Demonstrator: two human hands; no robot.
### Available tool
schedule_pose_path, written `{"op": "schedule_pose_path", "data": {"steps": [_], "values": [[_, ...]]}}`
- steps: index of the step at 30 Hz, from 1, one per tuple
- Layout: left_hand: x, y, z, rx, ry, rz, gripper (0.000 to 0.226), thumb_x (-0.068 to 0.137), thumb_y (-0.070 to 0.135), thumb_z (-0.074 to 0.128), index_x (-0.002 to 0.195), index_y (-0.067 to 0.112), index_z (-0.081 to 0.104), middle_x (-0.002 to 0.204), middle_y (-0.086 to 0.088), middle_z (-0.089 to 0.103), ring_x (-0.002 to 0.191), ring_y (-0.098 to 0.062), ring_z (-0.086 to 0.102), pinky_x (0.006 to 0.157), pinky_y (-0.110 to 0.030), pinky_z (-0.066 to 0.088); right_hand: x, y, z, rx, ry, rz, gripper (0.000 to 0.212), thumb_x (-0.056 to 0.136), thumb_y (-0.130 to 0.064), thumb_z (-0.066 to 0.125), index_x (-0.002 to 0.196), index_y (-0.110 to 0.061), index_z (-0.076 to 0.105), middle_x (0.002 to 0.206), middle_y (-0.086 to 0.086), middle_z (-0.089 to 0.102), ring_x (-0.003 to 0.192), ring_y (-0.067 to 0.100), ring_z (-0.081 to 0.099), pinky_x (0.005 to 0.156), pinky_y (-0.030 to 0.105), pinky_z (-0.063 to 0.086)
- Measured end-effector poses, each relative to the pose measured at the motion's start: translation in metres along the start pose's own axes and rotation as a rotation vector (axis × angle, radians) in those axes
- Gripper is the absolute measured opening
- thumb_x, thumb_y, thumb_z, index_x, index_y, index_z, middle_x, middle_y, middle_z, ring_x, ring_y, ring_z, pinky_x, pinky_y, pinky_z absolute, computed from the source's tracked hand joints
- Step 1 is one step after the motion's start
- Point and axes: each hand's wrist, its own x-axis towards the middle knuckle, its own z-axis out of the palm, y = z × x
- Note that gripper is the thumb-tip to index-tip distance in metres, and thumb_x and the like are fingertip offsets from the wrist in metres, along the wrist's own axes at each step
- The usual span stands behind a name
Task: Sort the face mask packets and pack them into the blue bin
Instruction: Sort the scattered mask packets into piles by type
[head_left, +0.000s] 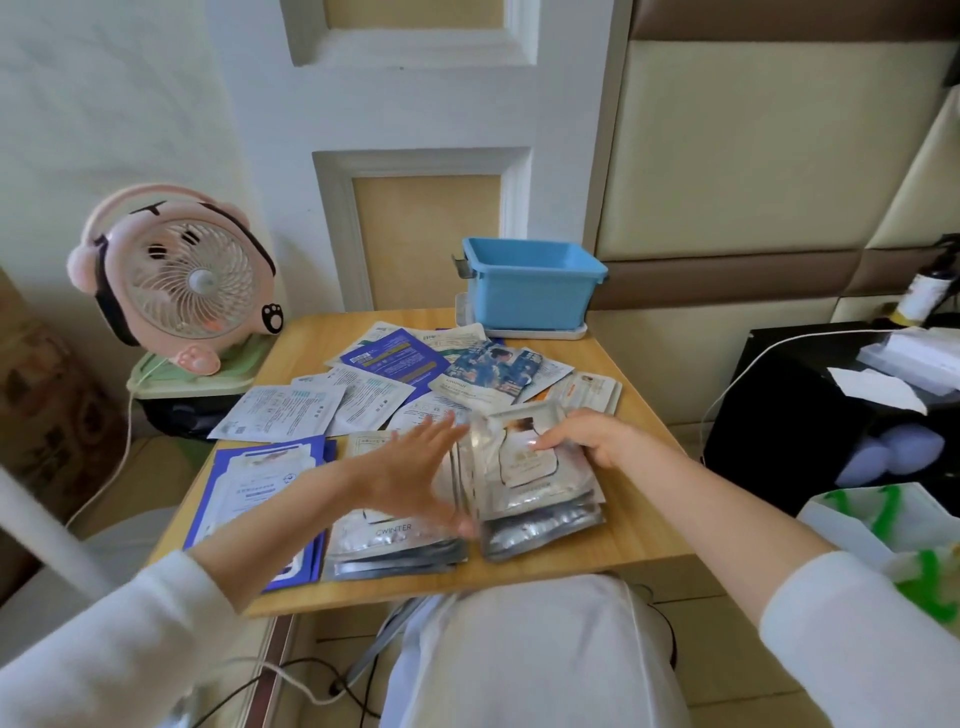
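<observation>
Packets in the silver stack (537, 499) look thin and slippery; hold both side edges. Right grip (587, 436) clamps it; left grip (410, 478), fingers straight, presses its side.

the tabletop (641, 519) stands in front of the person, with the wall behind it; at its far right corner the bin (530, 299) sits on a tray (540, 333); loose packets (395, 358) lie spread and overlapping across the middle, in front of the bin; along the near edge three stacks lie side by side: the left stack (260, 488), the middle stack (395, 545), the right stack (540, 525); the left hand (410, 473) stands flat against the right stack's left side, above the middle stack; the right hand (587, 436) lies on the right stack, its fingers (545, 441) curled over the right edge onto the top packet; a fan (182, 280) stands off the tabletop to its left; a box (795, 415) stands to its right
</observation>
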Motion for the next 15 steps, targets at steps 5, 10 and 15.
{"op": "schedule_pose_path", "data": {"steps": [5, 10, 15], "values": [[-0.024, -0.030, 0.049, 0.316, 0.112, 0.001, 0.116, 0.065, 0.080, 0.048, 0.150, 0.017, 0.002, 0.156, 0.001, 0.002, 0.145, -0.020, 0.002, 0.118, -0.037, 0.016, -0.008, -0.006, 0.001, 0.128, -0.002, -0.004, 0.022, 0.079, 0.003, 0.068, 0.097, -0.004, 0.056, 0.098, 0.015, 0.065, 0.094, 0.033, 0.063, 0.082, 0.041, 0.052], [-0.032, -0.050, 0.031, -0.071, 0.215, 0.101, 0.106, 0.058, 0.087, 0.026, 0.141, 0.021, 0.033, 0.141, 0.003, 0.044, 0.124, -0.012, 0.046, 0.094, -0.014, 0.034, -0.016, -0.012, -0.007, 0.254, 0.028, 0.010, 0.030, 0.079, -0.002, 0.068, 0.106, -0.001, 0.055, 0.091, 0.011, 0.063, 0.077, 0.025, 0.062, 0.065, 0.035, 0.052], [-0.035, -0.066, 0.012, -0.637, 0.065, 0.057, 0.114, 0.051, 0.096, 0.033, 0.135, 0.021, 0.046, 0.140, 0.008, 0.046, 0.130, -0.006, 0.043, 0.103, -0.021, 0.039, -0.027, -0.030, -0.003, 0.529, -0.101, -0.156, 0.012, 0.090, -0.011, 0.057, 0.100, -0.005, 0.062, 0.070, 0.004, 0.072, 0.062, 0.017, 0.069, 0.050, 0.022, 0.052]]}}
